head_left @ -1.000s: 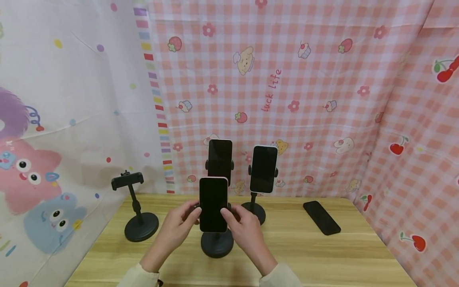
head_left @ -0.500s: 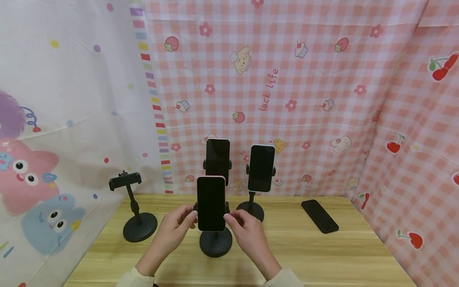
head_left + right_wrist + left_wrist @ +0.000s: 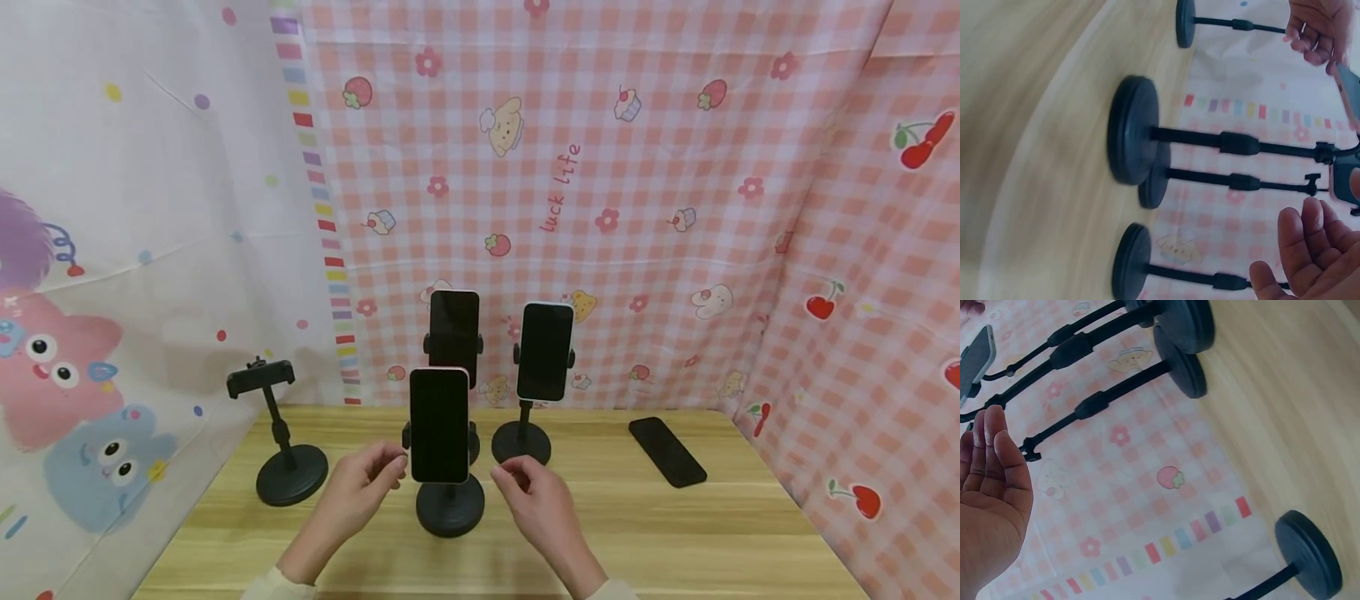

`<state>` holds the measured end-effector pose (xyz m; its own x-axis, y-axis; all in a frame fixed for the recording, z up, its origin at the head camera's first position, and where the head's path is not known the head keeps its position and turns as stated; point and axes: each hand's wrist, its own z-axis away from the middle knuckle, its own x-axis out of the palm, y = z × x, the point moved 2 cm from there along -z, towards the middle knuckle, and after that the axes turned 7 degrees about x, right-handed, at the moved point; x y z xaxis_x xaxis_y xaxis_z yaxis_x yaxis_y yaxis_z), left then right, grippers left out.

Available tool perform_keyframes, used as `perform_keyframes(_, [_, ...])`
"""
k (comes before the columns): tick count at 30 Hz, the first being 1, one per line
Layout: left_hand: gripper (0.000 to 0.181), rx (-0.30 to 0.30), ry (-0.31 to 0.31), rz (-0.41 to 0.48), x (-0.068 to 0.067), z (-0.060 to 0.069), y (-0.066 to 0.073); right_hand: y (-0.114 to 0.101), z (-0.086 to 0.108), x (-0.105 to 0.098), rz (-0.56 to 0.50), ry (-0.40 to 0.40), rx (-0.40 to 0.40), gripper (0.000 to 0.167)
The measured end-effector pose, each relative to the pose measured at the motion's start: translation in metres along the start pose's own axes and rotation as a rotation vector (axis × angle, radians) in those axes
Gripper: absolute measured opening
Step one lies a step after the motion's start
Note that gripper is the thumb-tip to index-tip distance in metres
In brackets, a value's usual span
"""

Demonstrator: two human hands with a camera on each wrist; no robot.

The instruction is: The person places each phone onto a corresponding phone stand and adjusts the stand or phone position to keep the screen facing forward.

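Observation:
A black-screened phone with a pinkish edge [image 3: 439,427] stands upright in the clamp of the front stand, whose round base [image 3: 450,505] rests on the table. My left hand [image 3: 358,490] is just left of this phone, fingers loosely bent and holding nothing. To the right of it, apart from the phone, my right hand [image 3: 542,508] hangs with relaxed fingers, also empty. In the left wrist view the left hand [image 3: 992,506] shows its palm; the right wrist view shows the right hand [image 3: 1319,250] below the stand poles.
Behind stand two more stands holding a dark phone [image 3: 454,329] and a white-edged phone [image 3: 546,352]. An empty stand [image 3: 292,475] is at the left. A black phone [image 3: 667,452] lies flat at the right of the wooden table [image 3: 637,542]. Patterned cloths hang around.
Both hands have let go of the front phone and its clamp. The right hand has drawn away to the right and the left hand slightly down; the phone stays in its stand.

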<state>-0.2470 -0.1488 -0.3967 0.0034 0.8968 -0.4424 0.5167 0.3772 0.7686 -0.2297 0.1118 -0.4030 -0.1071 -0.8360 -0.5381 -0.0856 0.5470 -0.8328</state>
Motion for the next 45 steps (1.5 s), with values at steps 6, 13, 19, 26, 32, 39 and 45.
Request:
perform_keyframes(6, [0.009, -0.045, 0.003, -0.011, -0.002, 0.003, -0.013, 0.021, 0.005, -0.006, 0.122, -0.014, 0.054, 0.039])
perform_keyframes(13, [0.007, -0.096, 0.011, -0.068, -0.006, 0.006, -0.024, 0.038, 0.008, -0.010, 0.172, -0.022, 0.076, 0.037])
perform_keyframes(19, [0.008, -0.127, 0.030, -0.111, -0.013, 0.007, -0.035, 0.048, 0.009, -0.015, 0.224, -0.050, 0.136, 0.038])
perform_keyframes(26, [0.013, -0.135, 0.041, -0.176, -0.023, 0.010, -0.047, 0.062, 0.011, -0.021, 0.363, -0.077, 0.115, 0.038])
perform_keyframes(32, [0.015, -0.149, 0.028, -0.264, -0.030, 0.011, -0.059, 0.069, 0.018, -0.024, 0.495, -0.092, 0.075, 0.037])
perform_keyframes(39, [0.023, -0.168, 0.045, -0.432, -0.042, 0.017, -0.069, 0.073, 0.021, -0.030, 0.573, -0.099, 0.123, 0.041])
perform_keyframes(45, [0.032, -0.231, 0.063, -0.504, -0.059, 0.019, -0.080, 0.076, 0.022, -0.036, 0.606, -0.124, 0.167, 0.043])
